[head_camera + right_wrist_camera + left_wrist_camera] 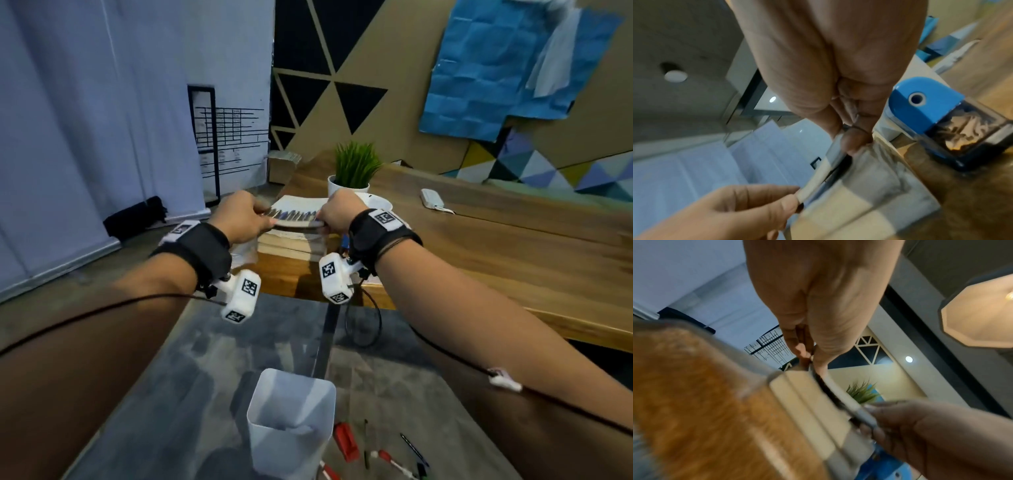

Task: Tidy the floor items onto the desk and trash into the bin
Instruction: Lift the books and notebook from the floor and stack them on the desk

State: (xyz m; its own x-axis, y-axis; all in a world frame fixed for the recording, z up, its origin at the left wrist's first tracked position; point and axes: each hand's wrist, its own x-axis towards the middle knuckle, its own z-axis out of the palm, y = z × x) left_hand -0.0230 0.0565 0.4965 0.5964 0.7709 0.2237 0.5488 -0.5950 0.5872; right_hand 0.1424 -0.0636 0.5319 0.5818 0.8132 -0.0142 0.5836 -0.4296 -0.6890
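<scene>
A thin book [296, 215] with a patterned cover hangs level just above a stack of books [291, 241] on the near corner of the wooden desk [479, 260]. My left hand [255, 214] pinches its left edge and my right hand [325, 217] pinches its right edge. The left wrist view shows my left hand [807, 354] on the thin book's [838, 395] end. The right wrist view shows my right hand [851, 138] clamping the book [824, 172]. A white bin [291, 421] stands on the floor below. A red stapler [346, 442] and several pens [390, 457] lie beside it.
A potted plant [354, 171] stands just behind the stack. A blue pencil sharpener [925, 110] sits on the desk next to my right hand. A white device [432, 199] lies farther right on the desk. A cardboard box [282, 164] sits beyond the desk's left end.
</scene>
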